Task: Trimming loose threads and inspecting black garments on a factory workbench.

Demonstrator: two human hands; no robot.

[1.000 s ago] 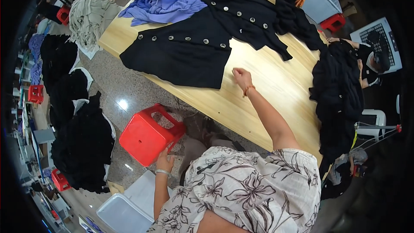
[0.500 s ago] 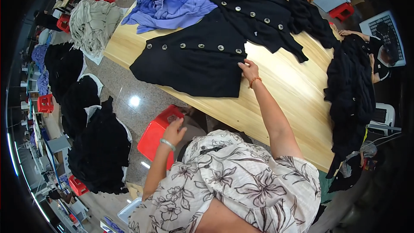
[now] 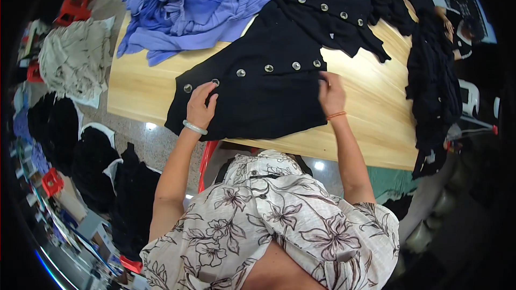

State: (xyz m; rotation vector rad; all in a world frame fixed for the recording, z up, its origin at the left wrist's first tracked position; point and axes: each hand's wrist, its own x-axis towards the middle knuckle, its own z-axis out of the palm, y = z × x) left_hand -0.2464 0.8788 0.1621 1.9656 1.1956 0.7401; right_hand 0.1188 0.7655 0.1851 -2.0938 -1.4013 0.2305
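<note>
In the head camera's view, the only one I have, I look down past a white blouse (image 3: pixel 258 209) with a dark flower print to a pale wooden table (image 3: pixel 376 129). On it, right in front of the wearer, a black knit piece (image 3: pixel 263 99) lies spread flat, its lower edge reaching the table's near side. Six shiny round buttons (image 3: pixel 269 68) run in a row across it.

The left hand (image 3: pixel 200 104), with a pale bangle (image 3: pixel 194 127) at the wrist, is over the left part of the piece, fingertips at the second button from the left. Its fingers bend loosely and the thumb stands apart, gripping nothing. The right hand (image 3: pixel 332 94), slightly blurred, wearing an orange bracelet (image 3: pixel 337 115), is at the piece's right edge, just below the last button; I cannot tell whether it pinches the cloth.

Behind, a second black buttoned part (image 3: pixel 322 19) adjoins the first; I cannot tell whether they are one garment. To its left sits a heap of purple clothing (image 3: pixel 199 21). Dark clothing (image 3: pixel 435 86) lies along the table's right end, with another person (image 3: pixel 462 32) beyond. On the floor at left are a cream heap (image 3: pixel 75 59), black heaps (image 3: pixel 126 198) and a red stool (image 3: pixel 77 8).
</note>
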